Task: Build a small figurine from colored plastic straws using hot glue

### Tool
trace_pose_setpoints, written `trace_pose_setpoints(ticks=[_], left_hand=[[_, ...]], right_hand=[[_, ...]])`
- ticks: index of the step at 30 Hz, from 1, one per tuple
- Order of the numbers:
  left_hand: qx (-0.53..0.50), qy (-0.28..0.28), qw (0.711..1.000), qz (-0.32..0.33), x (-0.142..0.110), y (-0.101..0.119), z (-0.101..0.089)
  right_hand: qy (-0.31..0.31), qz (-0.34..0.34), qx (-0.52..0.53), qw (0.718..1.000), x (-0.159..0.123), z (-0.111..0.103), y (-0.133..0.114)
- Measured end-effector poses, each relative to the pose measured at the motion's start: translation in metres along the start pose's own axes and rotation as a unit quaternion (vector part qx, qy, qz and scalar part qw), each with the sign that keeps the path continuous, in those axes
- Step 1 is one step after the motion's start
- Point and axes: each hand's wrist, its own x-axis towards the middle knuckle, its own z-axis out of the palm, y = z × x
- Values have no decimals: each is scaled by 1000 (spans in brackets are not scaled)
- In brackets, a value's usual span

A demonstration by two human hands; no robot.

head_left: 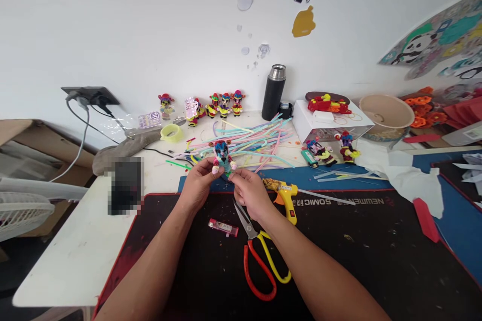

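Between my two hands, above the back edge of the black mat, is a small doll figure (223,156) with a blue and red head and a light blue-green body. My left hand (199,180) pinches it from the left side. The fingers of my right hand (248,188) are closed at its lower right, by a small green piece. Scissors (253,234) with one red and one yellow handle lie on the mat below my right hand, blades slightly apart. A pink lighter (223,227) rests left of them. The yellow glue gun (288,203) lies just right of my right hand.
Pastel strips (248,140) are heaped behind my hands. Several similar figures (225,105) stand along the wall, and others (347,148) at right. A black thermos (273,93), a white box (327,119), yellow tape (171,133) and a beige bowl (386,110) stand further back. A fan (22,215) is at left.
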Motion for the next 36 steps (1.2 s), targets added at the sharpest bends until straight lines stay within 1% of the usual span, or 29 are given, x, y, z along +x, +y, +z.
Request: trace_pose_setpoints(ticks=[7,23,28,36], left_hand=[[10,-11,1000,9,1,-3,-2],[40,-3,999,8,0,-2,-3],[49,-5,999,9,0,-4,-4],[20,2,1000,8,-1,-2,-2]], right_hand=[[-5,-6,7,1000,1,-1,2],[13,-4,37,999,0,0,2],[6,-1,37,999,-1,-1,1],[-14,-6,31,999,-4,-2,1]])
